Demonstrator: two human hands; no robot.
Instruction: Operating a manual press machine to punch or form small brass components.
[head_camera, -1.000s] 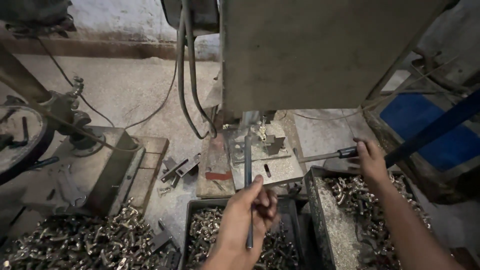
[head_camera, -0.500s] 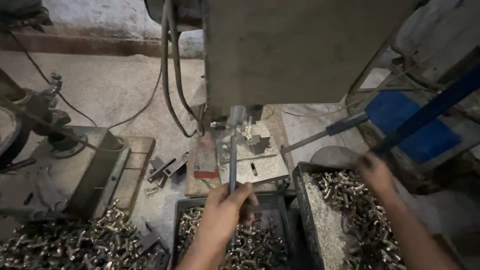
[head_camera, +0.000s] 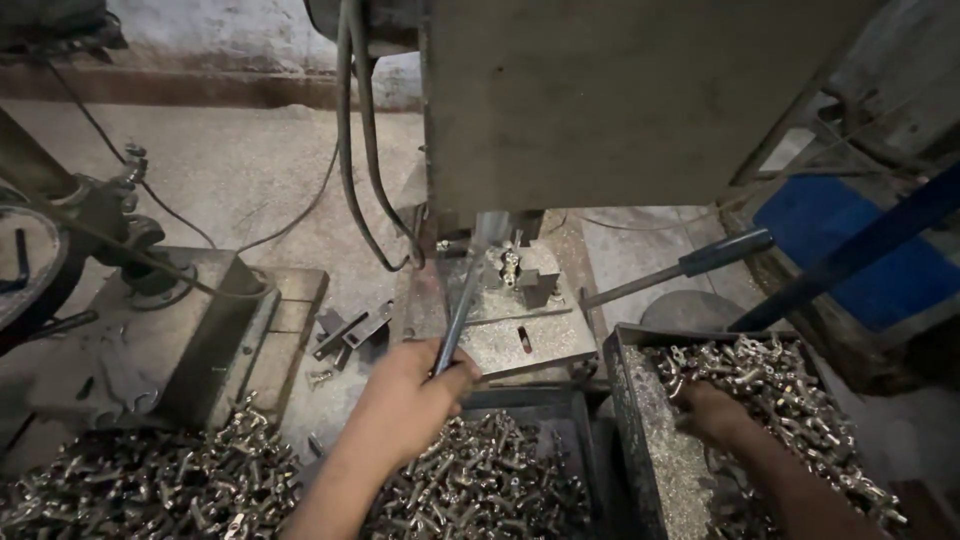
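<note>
Head view, left hand: the left hand (head_camera: 408, 388) is seen with its fingers clamped round the lower end of a thin, smooth grey steel rod (head_camera: 462, 305), which slants up toward the fixture.
Head view, right hand: the right hand (head_camera: 712, 410) is laid in the right bin, palm down among the parts; whether its fingers are closed on a piece cannot be told, as they are hidden in the heap.
Fixture: a small bright metal fitting (head_camera: 510, 266) is seated upright in the dull grey block fixture (head_camera: 528, 278), on a flat, scuffed steel plate (head_camera: 520, 335) under the big rust-brown machine housing (head_camera: 610, 100).
Progress: one piece is judged to be loaded and in work; the full bins suggest a long batch, with no telling which heap is finished.
Right bin: a dark sheet-metal box (head_camera: 625, 400), its inner wall dusted with fine grey swarf, is filled with shiny, knobbly silver fittings (head_camera: 780, 390).
Centre bin: a low black tray (head_camera: 530, 405), just below the plate, holds more of the same glinting parts.
Floor heap: a loose pile of silver fittings (head_camera: 140, 480) is spread at lower left.
Lever: a black-gripped steel handle (head_camera: 722, 251) juts out to the right, untouched.
Surroundings: black cables (head_camera: 352, 150) hang down; the floor is rough pale concrete.
</note>
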